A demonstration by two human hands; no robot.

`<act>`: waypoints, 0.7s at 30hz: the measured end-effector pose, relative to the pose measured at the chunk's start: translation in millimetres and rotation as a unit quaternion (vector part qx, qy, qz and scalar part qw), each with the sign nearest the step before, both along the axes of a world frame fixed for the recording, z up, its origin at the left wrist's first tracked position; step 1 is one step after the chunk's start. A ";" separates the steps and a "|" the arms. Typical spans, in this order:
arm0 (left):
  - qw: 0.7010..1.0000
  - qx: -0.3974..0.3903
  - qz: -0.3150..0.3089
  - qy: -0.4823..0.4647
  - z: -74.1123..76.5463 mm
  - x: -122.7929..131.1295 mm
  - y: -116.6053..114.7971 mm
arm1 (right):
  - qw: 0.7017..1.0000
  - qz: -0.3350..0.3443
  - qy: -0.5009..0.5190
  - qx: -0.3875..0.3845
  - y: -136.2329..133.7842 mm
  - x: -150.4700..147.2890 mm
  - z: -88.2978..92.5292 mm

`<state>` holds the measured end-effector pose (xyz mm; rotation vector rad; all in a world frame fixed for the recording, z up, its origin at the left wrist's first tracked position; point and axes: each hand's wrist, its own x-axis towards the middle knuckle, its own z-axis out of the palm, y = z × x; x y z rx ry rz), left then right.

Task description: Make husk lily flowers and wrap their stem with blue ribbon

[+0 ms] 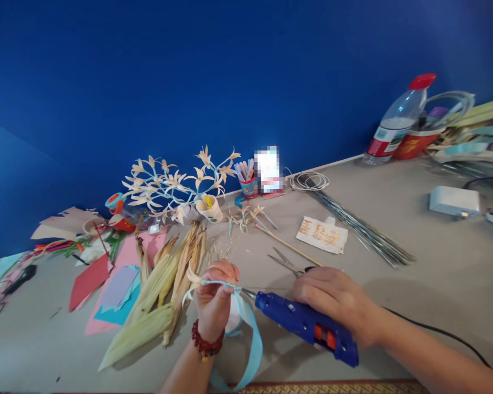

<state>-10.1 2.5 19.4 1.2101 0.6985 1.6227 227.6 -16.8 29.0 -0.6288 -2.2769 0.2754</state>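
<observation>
My left hand pinches the stem of a pale husk flower, its bloom pointing left. Light blue ribbon runs along the stem and hangs in a loop below my fingers. My right hand is wrapped round a blue hot glue gun with an orange-red part in its side. The gun's metal nozzle is at the ribbon-wrapped stem, beside my left fingertips; whether it touches is unclear. Scissors lie just beyond my right hand, their handles partly hidden by it. A white round thing sits partly hidden behind my left hand.
Corn husks and coloured paper lie to the left. Finished flowers stand in a paper cup near the blue wall. Metal wires, a stick and a torn card lie ahead. A bottle stands back right; a black cord trails right.
</observation>
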 end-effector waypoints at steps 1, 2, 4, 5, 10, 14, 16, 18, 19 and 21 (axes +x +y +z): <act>1.000 -0.002 0.000 0.000 0.1 0.3 -0.1 | 1.000 0.001 -0.001 0.000 0.2 -0.1 0.2; 1.000 -0.004 -0.001 0.000 0.3 0.6 -0.3 | 1.000 0.002 -0.001 -0.001 0.4 -0.4 0.6; 1.000 -0.007 -0.003 -0.002 0.8 1.4 -0.7 | 1.000 0.005 -0.001 -0.002 0.8 -1.1 1.7; 1.000 -0.008 -0.006 -0.004 1.2 1.9 -1.0 | 1.000 0.005 -0.001 -0.002 0.9 -1.4 2.1; 1.000 0.005 -0.016 0.000 1.7 1.6 -1.9 | 1.000 -0.013 -0.012 -0.008 1.7 -0.3 0.3; 0.999 0.002 -0.031 -0.005 -1.5 -1.4 -1.4 | 0.994 -0.097 -0.041 -0.014 7.0 7.3 -1.0; 0.999 -0.002 -0.037 -0.006 -2.6 -2.5 -1.1 | 0.984 -0.170 -0.062 -0.004 11.9 15.8 1.4; 0.999 -0.007 -0.041 -0.006 -2.7 -3.0 -1.2 | 0.962 -0.261 -0.083 0.004 17.2 28.2 5.3; 0.999 -0.011 -0.047 -0.006 -2.4 -3.2 -1.3 | 0.946 -0.309 -0.096 0.001 19.4 35.6 7.4; 0.998 -0.013 -0.057 -0.011 -1.6 -3.6 -1.6 | 0.912 -0.390 -0.131 -0.017 22.1 52.2 10.5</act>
